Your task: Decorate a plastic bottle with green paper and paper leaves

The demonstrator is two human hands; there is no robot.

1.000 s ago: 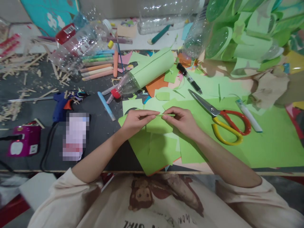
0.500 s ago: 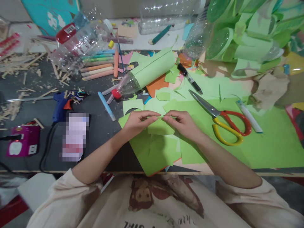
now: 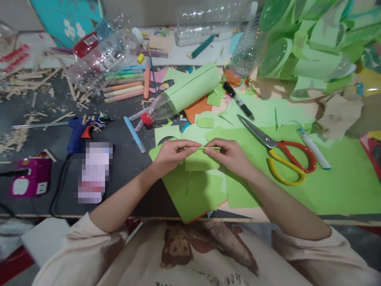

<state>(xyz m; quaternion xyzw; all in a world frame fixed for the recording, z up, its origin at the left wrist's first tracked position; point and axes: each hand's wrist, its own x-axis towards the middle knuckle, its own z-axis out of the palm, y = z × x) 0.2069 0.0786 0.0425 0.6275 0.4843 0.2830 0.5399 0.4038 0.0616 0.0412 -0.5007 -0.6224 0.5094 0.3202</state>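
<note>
My left hand (image 3: 169,155) and my right hand (image 3: 229,155) pinch the top edge of a small green paper piece (image 3: 202,163) between thumbs and fingers. Their fingertips are close together, with a narrow gap between them. The edge in the fingers looks thin, folded or rolled; I cannot tell which. Beneath lie larger green paper sheets (image 3: 190,198). Red-and-yellow-handled scissors (image 3: 269,142) rest half open on the paper to the right of my right hand. Beyond my hands lies a plastic bottle (image 3: 160,106) with a red cap, wrapped in light green paper (image 3: 193,87).
A black marker (image 3: 238,101) and a white cutter-like tool (image 3: 314,149) lie on the right. Left are a blue glue gun (image 3: 76,133), a phone (image 3: 94,172), a purple box (image 3: 29,177) and wooden sticks (image 3: 22,85). Clear bottles (image 3: 101,59) and green paper-covered cups (image 3: 275,57) stand farther back.
My hands stay almost in place on the green paper. The right fingers have shifted slightly along its edge, and more of the thin edge shows. The whole view has tilted a little.
</note>
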